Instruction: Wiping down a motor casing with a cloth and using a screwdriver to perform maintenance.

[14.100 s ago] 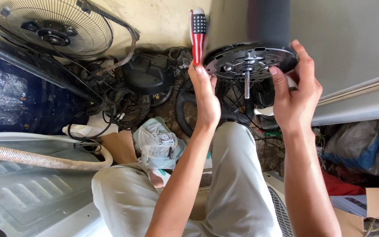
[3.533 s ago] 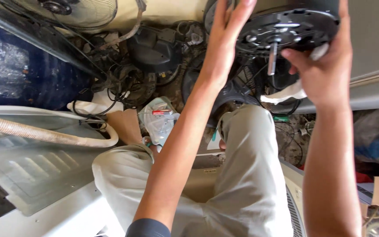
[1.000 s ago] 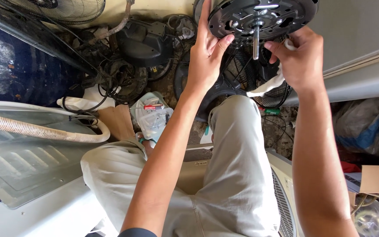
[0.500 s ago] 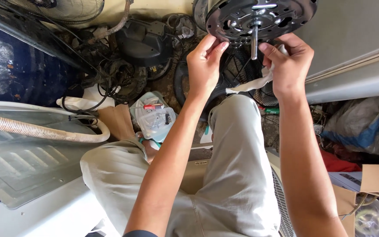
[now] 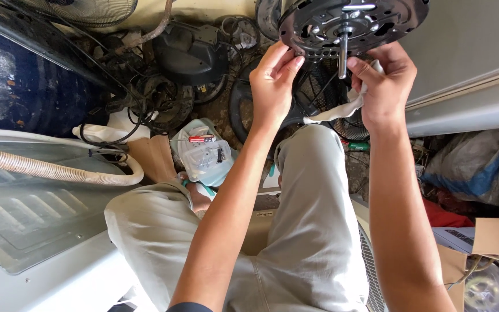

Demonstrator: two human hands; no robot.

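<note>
Your left hand (image 5: 272, 86) holds the black round motor housing (image 5: 353, 23) by its lower rim, thumb and fingertips pinching the edge just above your knuckles. The housing sits at the top of the view, above both hands, its flat perforated face turned toward you. A metal shaft (image 5: 342, 55) sticks down from its centre, between your two hands. Your right hand (image 5: 385, 86) is just beside that shaft, fingers curled and pressed together around a whitish rag (image 5: 333, 112), with the fingertips touching the shaft's lower end. The rag's loose tail hangs down below your right palm toward your knee (image 5: 307, 144). Well below your left wrist lies a clear plastic bag with a red-handled screwdriver (image 5: 200, 138) on it.
</note>
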